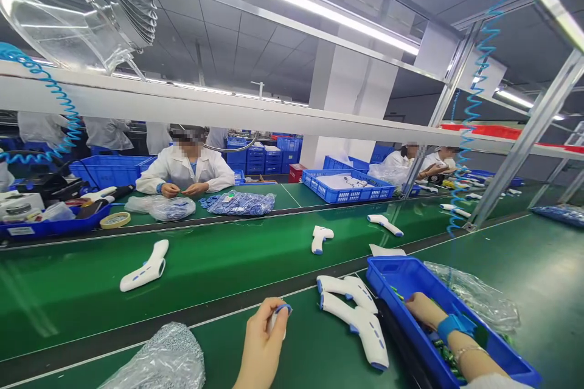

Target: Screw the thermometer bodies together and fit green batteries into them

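Note:
My left hand (pixel 263 337) is raised at the bench's near edge, with its fingers closed on a small white part with a blue edge (pixel 275 320). My right hand (pixel 422 310) reaches into a blue plastic tray (pixel 401 276) holding small green parts (pixel 444 352), and a blue wrist strap (pixel 456 325) circles that wrist. Its fingertips are low among the parts, and I cannot tell whether they grip one. Between my hands lie several white handheld thermometers (pixel 358 331), left of the tray and touching each other.
A green conveyor belt (pixel 182 273) runs across the view, carrying several white thermometers. A crumpled silver bag (pixel 159 358) lies at the lower left, and a clear plastic bag (pixel 474 295) lies behind the tray. Beyond, a co-worker in a white coat (pixel 185 167) sits among blue crates.

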Demonstrator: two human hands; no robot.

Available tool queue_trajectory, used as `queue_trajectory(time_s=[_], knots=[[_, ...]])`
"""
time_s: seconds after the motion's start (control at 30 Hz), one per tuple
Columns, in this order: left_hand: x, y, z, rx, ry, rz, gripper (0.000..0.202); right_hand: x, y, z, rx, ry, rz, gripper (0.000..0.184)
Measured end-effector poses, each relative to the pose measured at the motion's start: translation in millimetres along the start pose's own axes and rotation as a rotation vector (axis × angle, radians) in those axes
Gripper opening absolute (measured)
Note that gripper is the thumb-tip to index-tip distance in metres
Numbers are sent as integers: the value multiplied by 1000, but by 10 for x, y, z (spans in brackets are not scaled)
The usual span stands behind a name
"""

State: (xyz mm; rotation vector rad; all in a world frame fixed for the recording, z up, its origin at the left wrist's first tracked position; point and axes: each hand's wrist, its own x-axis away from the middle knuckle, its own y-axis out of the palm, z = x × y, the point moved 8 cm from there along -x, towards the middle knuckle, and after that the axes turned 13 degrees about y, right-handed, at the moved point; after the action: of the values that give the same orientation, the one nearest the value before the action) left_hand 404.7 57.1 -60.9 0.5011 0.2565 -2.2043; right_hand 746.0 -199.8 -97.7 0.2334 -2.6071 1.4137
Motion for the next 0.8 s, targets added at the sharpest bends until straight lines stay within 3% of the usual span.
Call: queue_trajectory(time_s=[0.17, 0.3, 0.33, 0.43, 0.57, 0.67, 0.8], knots=[[18, -133, 13, 56, -51, 116, 48, 174, -229, -151, 21, 89, 37, 34], [39, -165, 46, 41, -37, 173, 48, 635, -362, -644, -219, -104, 66, 19], [45, -157, 61, 34, -27, 181, 48, 818, -293, -793, -302, -185, 12, 21], [83, -134, 103, 58, 4, 221, 46, 1468, 137, -1153, -517, -373, -239, 56], [180, -131, 88, 88, -14, 257, 47, 2216, 790, -1366, -670, -444, -471, 58], [253, -159, 53, 89, -46, 290, 51, 2507, 1085, -1469, -731, -473, -567, 53], [316, -167, -5, 99, -117, 336, 49, 2595, 1181, -1553, -764, -516, -621, 54]])
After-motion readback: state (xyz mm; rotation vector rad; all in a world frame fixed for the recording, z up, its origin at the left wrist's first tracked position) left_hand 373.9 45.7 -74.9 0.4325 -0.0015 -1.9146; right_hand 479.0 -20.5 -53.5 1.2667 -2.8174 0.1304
